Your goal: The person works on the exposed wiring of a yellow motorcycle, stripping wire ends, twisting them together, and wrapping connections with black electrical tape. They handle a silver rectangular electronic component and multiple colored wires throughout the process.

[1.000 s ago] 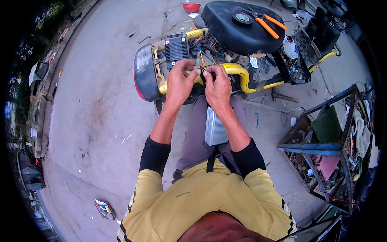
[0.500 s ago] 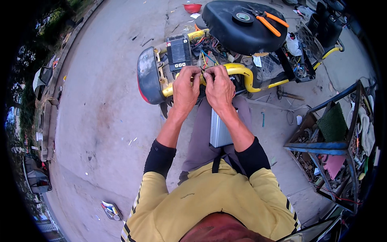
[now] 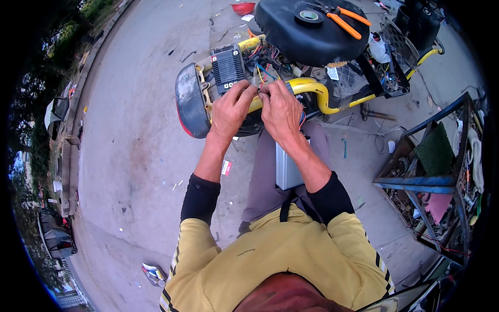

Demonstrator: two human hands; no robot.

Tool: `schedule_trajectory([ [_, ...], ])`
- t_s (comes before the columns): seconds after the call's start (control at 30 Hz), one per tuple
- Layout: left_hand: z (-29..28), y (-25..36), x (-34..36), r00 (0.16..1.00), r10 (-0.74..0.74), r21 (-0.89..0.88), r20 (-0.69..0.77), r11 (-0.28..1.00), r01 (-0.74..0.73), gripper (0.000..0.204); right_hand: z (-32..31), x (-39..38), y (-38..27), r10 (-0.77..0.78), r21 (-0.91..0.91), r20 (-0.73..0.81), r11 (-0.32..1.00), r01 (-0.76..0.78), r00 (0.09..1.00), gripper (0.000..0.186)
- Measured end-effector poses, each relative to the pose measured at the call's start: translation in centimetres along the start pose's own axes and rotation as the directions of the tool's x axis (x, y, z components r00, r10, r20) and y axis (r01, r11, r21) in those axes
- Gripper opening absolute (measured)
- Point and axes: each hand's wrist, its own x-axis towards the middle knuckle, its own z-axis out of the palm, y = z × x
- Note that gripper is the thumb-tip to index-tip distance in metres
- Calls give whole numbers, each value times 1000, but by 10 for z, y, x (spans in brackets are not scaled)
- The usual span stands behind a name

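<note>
My left hand (image 3: 230,110) and my right hand (image 3: 281,110) meet over the yellow tube frame (image 3: 314,86) of a partly dismantled vehicle. Thumb and forefinger of each are pinched together on thin wires. Just beyond the fingertips, yellow, red and teal wires (image 3: 263,72) run into the frame; the held ends are mostly hidden by the fingers. A black finned box (image 3: 227,67) sits on the frame beyond my left hand. Under my right forearm, a silver finned box (image 3: 289,167) rests against my lap.
Black tape (image 3: 309,17) and orange-handled pliers (image 3: 345,25) lie on the black seat (image 3: 291,39). A hammer (image 3: 377,113) is on the ground to the right, near a metal-framed bin (image 3: 416,182) of scrap. The rear fender (image 3: 191,101) juts out at left.
My hands remain pinched together on the wires, with the left wrist shifted slightly left. The view has tilted a little, and a small red-and-white packet now shows beside my left forearm.
</note>
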Motion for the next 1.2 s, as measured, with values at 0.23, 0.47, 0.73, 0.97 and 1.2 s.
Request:
schedule_trajectory([
  [0.23, -1, -7, 0, 999, 32, 19, 44, 999, -33, 22, 1, 2, 0, -3, -8, 21, 1000, 4, 1000, 10],
  [0.47, 3, 0, -2, 939, -329, -352, 103, 871, 344, 34, -3, 3, -3, 72, 104, 25, 992, -74, 997, 9],
  [0.73, 9, 7, 5, 753, -580, -639, 310, 460, 617, 33, -10, 26, -1, 208, 267, 125, 935, -234, 970, 10],
  [0.97, 9, 6, 12, 619, -631, -621, 467, 264, 738, 30, -14, 26, 12, 240, 326, 217, 896, -302, 946, 13],
  [1.2, 13, 17, 15, 453, -706, -711, 545, -102, 696, 33, -23, 26, 20, 336, 504, 339, 724, -471, 879, 16],
])
